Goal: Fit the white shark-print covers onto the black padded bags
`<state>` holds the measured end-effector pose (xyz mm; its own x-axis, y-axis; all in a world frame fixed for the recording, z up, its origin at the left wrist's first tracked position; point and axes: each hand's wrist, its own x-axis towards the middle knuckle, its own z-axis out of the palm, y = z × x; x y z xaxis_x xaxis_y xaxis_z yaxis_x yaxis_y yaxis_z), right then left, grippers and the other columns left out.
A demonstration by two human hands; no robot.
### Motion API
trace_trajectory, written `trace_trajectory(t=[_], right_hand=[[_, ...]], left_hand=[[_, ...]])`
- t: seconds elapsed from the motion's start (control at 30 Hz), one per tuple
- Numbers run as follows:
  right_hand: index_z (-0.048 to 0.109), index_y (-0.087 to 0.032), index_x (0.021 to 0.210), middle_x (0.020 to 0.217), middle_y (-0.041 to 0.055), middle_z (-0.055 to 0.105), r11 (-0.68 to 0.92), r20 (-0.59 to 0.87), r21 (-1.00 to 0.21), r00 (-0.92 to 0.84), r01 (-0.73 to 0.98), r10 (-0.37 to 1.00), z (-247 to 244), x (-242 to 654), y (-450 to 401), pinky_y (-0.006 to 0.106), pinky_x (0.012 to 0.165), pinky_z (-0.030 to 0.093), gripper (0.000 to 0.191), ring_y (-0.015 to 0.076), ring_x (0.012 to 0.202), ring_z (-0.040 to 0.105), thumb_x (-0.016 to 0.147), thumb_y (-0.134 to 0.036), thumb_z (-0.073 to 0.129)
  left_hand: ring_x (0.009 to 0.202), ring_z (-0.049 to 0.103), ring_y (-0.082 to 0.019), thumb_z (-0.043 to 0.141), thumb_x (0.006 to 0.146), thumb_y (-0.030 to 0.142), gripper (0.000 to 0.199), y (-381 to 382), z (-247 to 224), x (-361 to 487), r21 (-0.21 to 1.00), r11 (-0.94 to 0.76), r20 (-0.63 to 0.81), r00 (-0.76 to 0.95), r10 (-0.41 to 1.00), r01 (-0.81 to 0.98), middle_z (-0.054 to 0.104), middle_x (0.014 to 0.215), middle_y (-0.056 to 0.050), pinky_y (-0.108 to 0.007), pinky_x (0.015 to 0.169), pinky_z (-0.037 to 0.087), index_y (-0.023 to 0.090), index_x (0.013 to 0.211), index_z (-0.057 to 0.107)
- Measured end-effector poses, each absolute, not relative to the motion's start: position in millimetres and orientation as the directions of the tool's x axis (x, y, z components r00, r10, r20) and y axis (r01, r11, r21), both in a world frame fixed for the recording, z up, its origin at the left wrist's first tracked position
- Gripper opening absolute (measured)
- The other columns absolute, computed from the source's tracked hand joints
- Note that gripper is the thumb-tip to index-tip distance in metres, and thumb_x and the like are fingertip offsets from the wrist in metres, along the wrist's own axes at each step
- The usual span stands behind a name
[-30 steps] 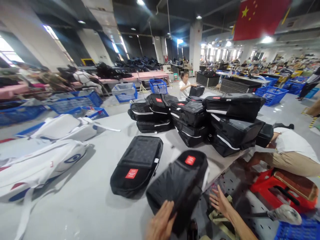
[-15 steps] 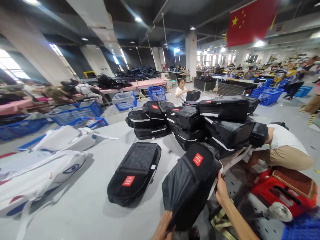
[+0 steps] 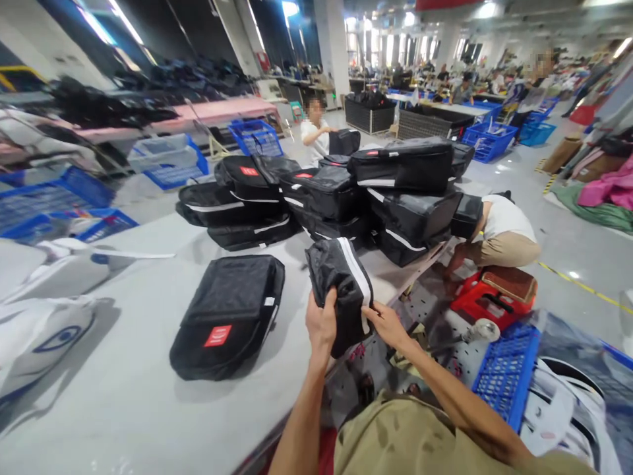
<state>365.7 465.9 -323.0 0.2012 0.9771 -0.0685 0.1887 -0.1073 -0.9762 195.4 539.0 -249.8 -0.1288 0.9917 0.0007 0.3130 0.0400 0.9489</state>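
Note:
Both my hands hold one black backpack [image 3: 341,290] with a white zipper strip, raised at the table's right edge and seen end-on. My left hand [image 3: 322,323] grips its left side, thumb on the near face. On the right side, my right hand [image 3: 388,322] pinches the bag near the lower end of the white strip. To the left, another black backpack [image 3: 227,316] lies flat on the white table [image 3: 119,396], its red label facing up. Behind them stands a pile of similar black backpacks [image 3: 326,191].
White bags [image 3: 49,336] lie on the table's left side. At the right, a person [image 3: 504,231] crouches beside a red stool [image 3: 494,297]. A blue basket [image 3: 509,376] with white items stands at my right. Another person [image 3: 316,132] handles a black bag beyond the pile.
The held backpack has been turned from showing its labelled front to its zipped side. Both hands have shifted their grip. My view has swung to the right and down.

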Motion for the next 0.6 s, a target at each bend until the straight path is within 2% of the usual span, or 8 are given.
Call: trace_trajectory(t=[0.13, 0.2, 0.33, 0.43, 0.53, 0.6], right_hand=[[0.071, -0.018, 0.138, 0.132, 0.0074, 0.074, -0.045, -0.008, -0.988, 0.238, 0.150, 0.971, -307, 376, 478, 0.034, 0.102, 0.047, 0.073, 0.0264, 0.118, 0.065, 0.104, -0.079, 0.053], [0.067, -0.019, 0.144, 0.136, 0.0082, 0.072, -0.047, -0.007, -0.989, 0.275, 0.137, 0.961, -300, 376, 483, 0.035, 0.105, 0.046, 0.075, 0.0269, 0.122, 0.064, 0.105, -0.081, 0.051], [0.063, -0.018, 0.130, 0.118, 0.0069, 0.069, -0.097, -0.035, -0.980, 0.330, 0.172, 0.943, -296, 374, 491, 0.035, 0.097, 0.046, 0.068, 0.0235, 0.107, 0.061, 0.107, -0.080, 0.046], [0.060, -0.019, 0.118, 0.108, 0.0032, 0.064, -0.050, 0.007, -0.982, 0.293, 0.185, 0.956, -307, 373, 492, 0.033, 0.090, 0.046, 0.061, 0.0193, 0.096, 0.057, 0.107, -0.078, 0.048], [0.058, -0.020, 0.117, 0.111, 0.0030, 0.063, 0.014, 0.059, -0.983, 0.239, 0.186, 0.969, -326, 370, 491, 0.033, 0.092, 0.046, 0.058, 0.0190, 0.097, 0.058, 0.104, -0.076, 0.057], [0.059, -0.020, 0.117, 0.113, 0.0041, 0.063, 0.036, 0.079, -0.979, 0.214, 0.199, 0.974, -338, 368, 490, 0.033, 0.095, 0.046, 0.057, 0.0202, 0.102, 0.059, 0.102, -0.075, 0.058]], left_hand=[[0.111, 0.071, -0.031, 0.058, 0.100, 0.062, 0.050, 547, -255, 200, 0.945, -0.050, 0.080, -0.078, 0.994, 0.324, 0.080, 0.117, -0.011, -0.042, 0.102, 0.054, 0.018, 0.118, 0.076], [0.103, 0.070, -0.029, 0.060, 0.098, 0.061, 0.049, 547, -259, 203, 0.948, -0.071, 0.101, -0.081, 0.992, 0.311, 0.079, 0.110, -0.010, -0.039, 0.096, 0.053, 0.017, 0.114, 0.076], [0.095, 0.068, -0.026, 0.062, 0.096, 0.060, 0.048, 551, -263, 202, 0.950, -0.084, 0.122, -0.112, 0.986, 0.302, 0.077, 0.101, -0.010, -0.036, 0.089, 0.053, 0.016, 0.106, 0.075], [0.092, 0.066, -0.025, 0.063, 0.095, 0.060, 0.047, 558, -264, 195, 0.950, -0.080, 0.120, -0.119, 0.986, 0.303, 0.076, 0.098, -0.009, -0.035, 0.086, 0.053, 0.015, 0.102, 0.075], [0.089, 0.066, -0.024, 0.064, 0.094, 0.059, 0.046, 564, -263, 186, 0.948, -0.067, 0.112, -0.128, 0.985, 0.311, 0.075, 0.095, -0.009, -0.034, 0.081, 0.054, 0.015, 0.100, 0.076], [0.091, 0.067, -0.024, 0.065, 0.095, 0.059, 0.045, 565, -263, 179, 0.948, -0.065, 0.112, -0.135, 0.984, 0.313, 0.076, 0.098, -0.009, -0.034, 0.084, 0.054, 0.015, 0.102, 0.077]])
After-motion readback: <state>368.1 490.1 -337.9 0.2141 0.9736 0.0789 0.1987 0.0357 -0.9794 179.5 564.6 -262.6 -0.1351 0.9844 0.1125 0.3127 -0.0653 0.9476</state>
